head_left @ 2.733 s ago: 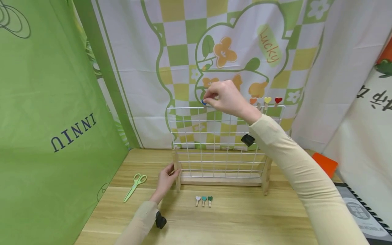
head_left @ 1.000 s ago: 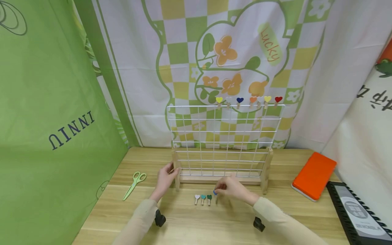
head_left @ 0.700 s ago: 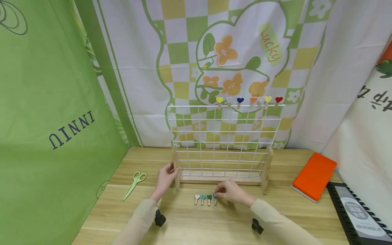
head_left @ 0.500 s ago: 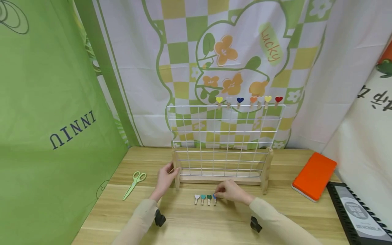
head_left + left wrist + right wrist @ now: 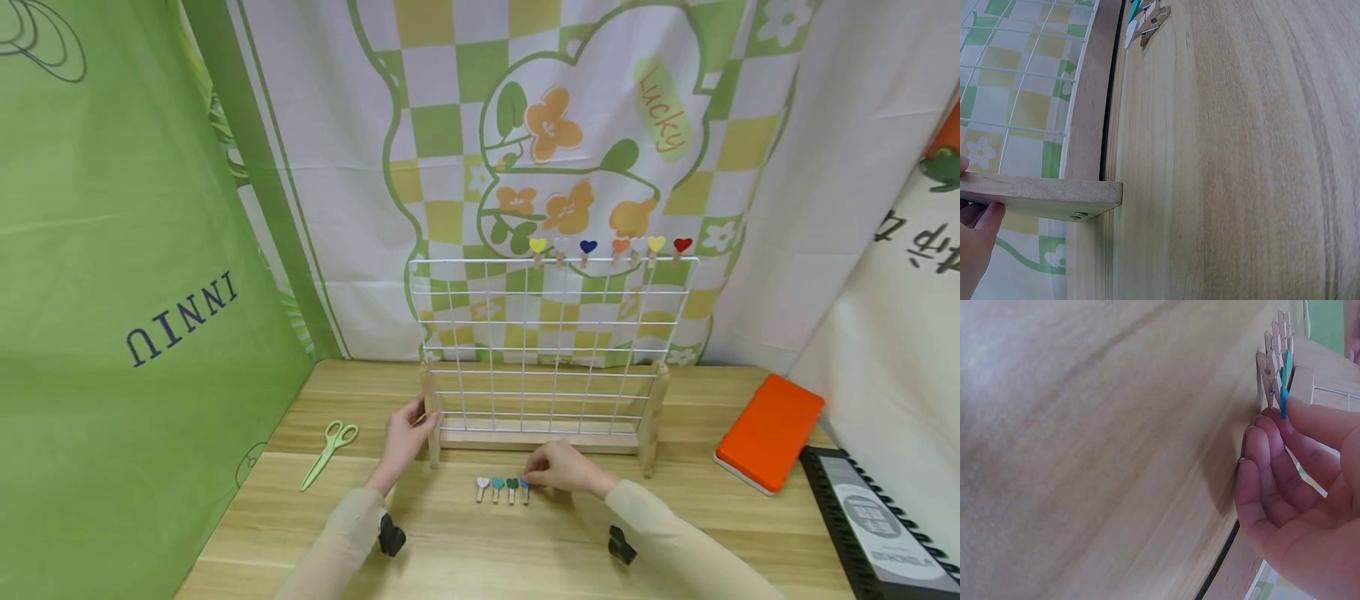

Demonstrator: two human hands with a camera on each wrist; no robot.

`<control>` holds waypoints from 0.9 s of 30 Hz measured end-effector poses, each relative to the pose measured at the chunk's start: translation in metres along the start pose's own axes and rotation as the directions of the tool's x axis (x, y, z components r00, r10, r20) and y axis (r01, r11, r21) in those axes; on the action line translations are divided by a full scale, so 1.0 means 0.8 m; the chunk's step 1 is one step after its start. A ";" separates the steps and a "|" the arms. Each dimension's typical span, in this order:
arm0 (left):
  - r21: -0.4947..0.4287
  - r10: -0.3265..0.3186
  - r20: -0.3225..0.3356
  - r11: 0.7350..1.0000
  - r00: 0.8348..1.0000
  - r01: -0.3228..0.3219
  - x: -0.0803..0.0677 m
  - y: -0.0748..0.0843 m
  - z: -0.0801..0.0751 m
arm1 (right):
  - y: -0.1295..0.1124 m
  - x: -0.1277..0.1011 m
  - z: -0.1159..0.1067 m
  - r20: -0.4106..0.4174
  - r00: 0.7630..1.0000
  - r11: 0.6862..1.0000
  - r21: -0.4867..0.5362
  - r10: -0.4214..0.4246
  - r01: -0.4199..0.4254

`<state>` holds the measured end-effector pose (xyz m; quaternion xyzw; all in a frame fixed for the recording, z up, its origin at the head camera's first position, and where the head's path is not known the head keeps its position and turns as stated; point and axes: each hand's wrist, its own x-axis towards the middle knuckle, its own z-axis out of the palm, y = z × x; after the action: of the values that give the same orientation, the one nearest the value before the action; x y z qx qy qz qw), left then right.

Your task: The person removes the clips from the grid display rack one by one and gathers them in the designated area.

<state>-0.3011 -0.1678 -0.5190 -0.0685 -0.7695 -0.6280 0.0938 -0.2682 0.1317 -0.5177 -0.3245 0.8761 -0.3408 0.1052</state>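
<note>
A: Setting the blue clip [image 5: 524, 484] down at the end of the row of clips [image 5: 497, 488] is the step in hand, as far as the views allow a judgement. Where does it sit?

B: It lies at the fingertips of the right hand [image 5: 561, 468], on the table [image 5: 525, 550], just beside the dark green clip [image 5: 512, 487] on that hand's left. The fingers are curled and pinch the blue head; the right wrist view shows the thumb on top of it.

A: How should the placement be finished?

B: Keep the clip parallel to its neighbours, heart end toward the rack [image 5: 551, 350]. Lower it flat before loosening the pinch, and draw the fingers away to the right so the row is not disturbed.

A: And the left hand [image 5: 405, 433]?

B: It grips the wooden post [image 5: 431, 417] of the rack, fingers wrapped behind it. Hold that post steady; the clips on the top wire [image 5: 607, 247] should not shake.
</note>
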 end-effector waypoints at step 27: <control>-0.014 0.015 -0.009 1.000 1.000 -0.015 -0.001 0.002 0.002 | -0.131 0.001 -0.172 -0.302 0.889 0.919 -0.300 -0.346 0.256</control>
<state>-0.3001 -0.1662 -0.5182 -0.0720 -0.7642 -0.6329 0.1016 -0.2725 0.1454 -0.3457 -0.4024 0.8552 -0.2911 -0.1482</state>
